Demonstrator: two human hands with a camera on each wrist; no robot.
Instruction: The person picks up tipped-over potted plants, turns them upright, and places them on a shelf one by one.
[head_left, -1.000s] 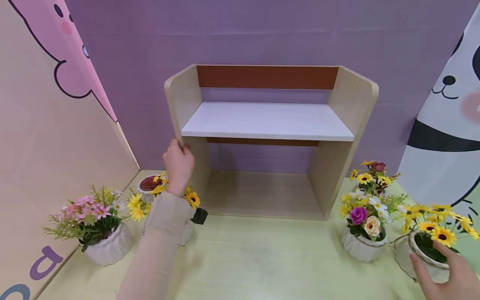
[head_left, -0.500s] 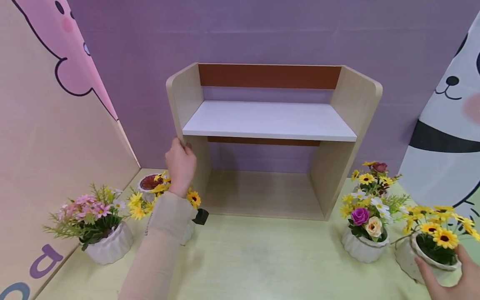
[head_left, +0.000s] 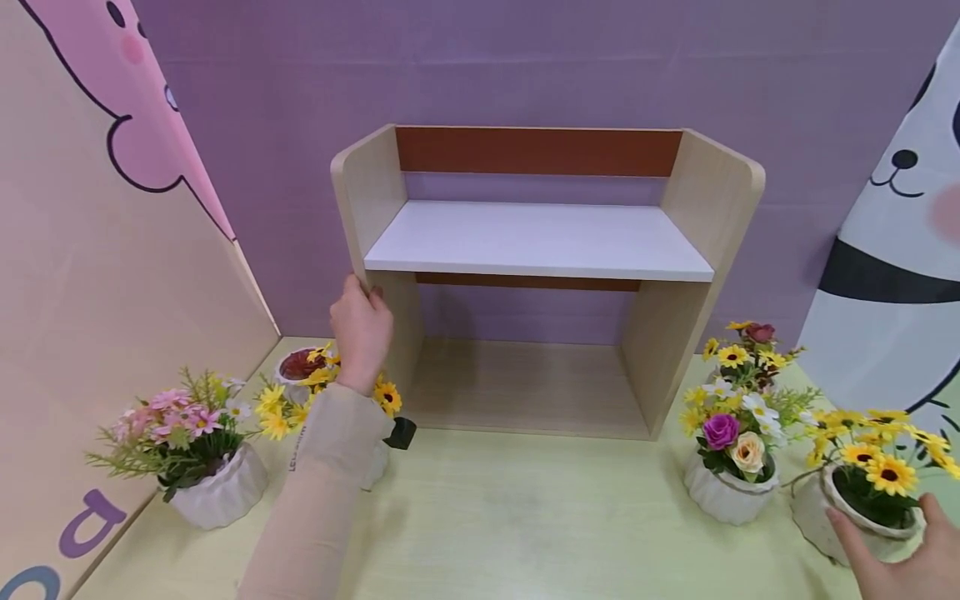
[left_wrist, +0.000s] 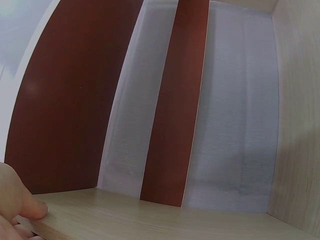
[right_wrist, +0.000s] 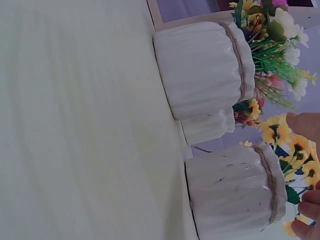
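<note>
Wooden two-tier desk shelf (head_left: 536,275), table centre, 12 o'clock; left hand (head_left: 362,332) clamps fingers and thumb round its left side panel, steadying it. Sunflower pot (head_left: 862,500), white ribbed, at 4 o'clock: right hand (head_left: 900,562) curls round its rim. Step judged: pickup of pot under way. Next move calls for a clean lift past the neighbouring rose pot (head_left: 729,483).

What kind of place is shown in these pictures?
Probably a staged play corner or display set: cartoon animal panels line the walls, and a small wooden shelf stands on a table among artificial flower pots.
</note>
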